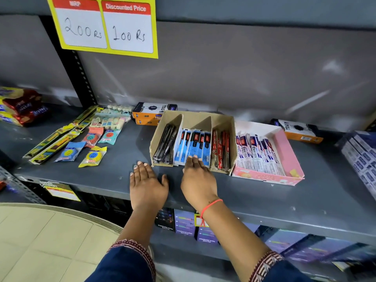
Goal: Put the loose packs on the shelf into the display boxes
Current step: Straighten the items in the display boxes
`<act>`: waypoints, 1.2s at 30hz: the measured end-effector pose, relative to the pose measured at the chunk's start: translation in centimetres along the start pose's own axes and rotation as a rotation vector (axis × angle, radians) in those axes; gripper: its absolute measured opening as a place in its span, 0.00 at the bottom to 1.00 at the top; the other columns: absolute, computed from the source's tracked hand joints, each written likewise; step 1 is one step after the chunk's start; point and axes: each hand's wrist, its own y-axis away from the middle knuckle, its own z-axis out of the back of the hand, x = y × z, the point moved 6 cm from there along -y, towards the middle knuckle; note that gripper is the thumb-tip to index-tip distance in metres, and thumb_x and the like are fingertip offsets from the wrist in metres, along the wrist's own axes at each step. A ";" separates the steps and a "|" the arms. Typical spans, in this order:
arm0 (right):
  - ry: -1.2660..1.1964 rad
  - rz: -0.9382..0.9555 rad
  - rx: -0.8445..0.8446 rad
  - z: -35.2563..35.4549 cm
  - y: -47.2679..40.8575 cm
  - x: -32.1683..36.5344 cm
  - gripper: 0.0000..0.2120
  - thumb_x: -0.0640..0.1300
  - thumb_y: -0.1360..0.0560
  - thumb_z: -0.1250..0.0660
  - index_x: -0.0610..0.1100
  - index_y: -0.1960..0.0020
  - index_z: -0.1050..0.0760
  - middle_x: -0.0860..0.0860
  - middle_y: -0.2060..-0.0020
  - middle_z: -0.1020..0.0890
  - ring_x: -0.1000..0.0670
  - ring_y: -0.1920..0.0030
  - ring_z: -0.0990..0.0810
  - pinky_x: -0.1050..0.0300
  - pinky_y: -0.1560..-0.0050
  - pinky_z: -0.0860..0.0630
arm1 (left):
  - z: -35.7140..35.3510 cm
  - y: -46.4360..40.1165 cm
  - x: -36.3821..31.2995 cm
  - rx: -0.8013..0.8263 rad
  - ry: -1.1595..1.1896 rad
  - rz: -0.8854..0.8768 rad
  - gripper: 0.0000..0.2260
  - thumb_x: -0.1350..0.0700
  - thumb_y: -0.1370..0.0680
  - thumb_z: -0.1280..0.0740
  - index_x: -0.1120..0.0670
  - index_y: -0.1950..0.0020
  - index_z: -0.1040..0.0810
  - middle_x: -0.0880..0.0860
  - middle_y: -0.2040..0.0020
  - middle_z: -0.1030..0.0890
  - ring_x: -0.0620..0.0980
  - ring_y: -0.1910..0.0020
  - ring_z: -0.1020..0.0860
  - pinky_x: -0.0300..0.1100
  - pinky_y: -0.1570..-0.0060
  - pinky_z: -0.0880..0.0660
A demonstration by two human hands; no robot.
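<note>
A brown cardboard display box (222,119) with three compartments stands on the grey shelf (126,139). It holds black packs (164,145) on the left, blue packs (193,146) in the middle and red packs (220,149) on the right. Right beside it a pink display box (284,151) holds white pen packs (256,153). My left hand (147,184) lies flat and open on the shelf in front of the brown box's left corner. My right hand (198,178) is open, its fingertips touching the front ends of the blue packs.
Loose packs lie at the left: long yellow-green packs (59,137), round eraser packs (92,156), pastel packs (110,121). Orange-and-black boxes (150,115) stand behind the brown box, another box (299,130) behind the pink one. A yellow price sign (105,27) hangs above. Biscuit packs (19,106) sit far left.
</note>
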 end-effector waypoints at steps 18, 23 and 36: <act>0.269 -0.071 -0.158 6.0 1.2 -6.6 0.17 0.34 0.24 0.45 0.37 0.38 0.27 0.41 0.43 0.20 0.40 0.39 0.26 0.50 0.43 0.28 | -1.3 4.8 -7.7 0.082 0.114 0.019 0.31 0.46 0.19 0.53 0.65 0.25 0.58 0.63 0.23 0.55 0.58 0.23 0.56 0.49 0.25 0.59; 0.518 0.069 -0.190 4.7 0.1 -7.6 0.17 0.41 0.23 0.41 0.41 0.37 0.24 0.43 0.27 0.37 0.39 0.26 0.49 0.40 0.29 0.44 | -1.4 4.8 -7.8 0.048 0.093 0.026 0.31 0.46 0.19 0.53 0.65 0.25 0.57 0.63 0.22 0.54 0.58 0.23 0.55 0.49 0.24 0.59; 0.538 0.057 -0.322 3.3 -0.5 -8.2 0.11 0.48 0.49 0.19 0.53 0.67 0.15 0.49 0.37 0.20 0.41 0.34 0.25 0.33 0.37 0.34 | -1.5 4.8 -7.8 0.013 0.080 0.021 0.32 0.45 0.19 0.53 0.65 0.25 0.56 0.63 0.23 0.53 0.58 0.23 0.54 0.49 0.25 0.59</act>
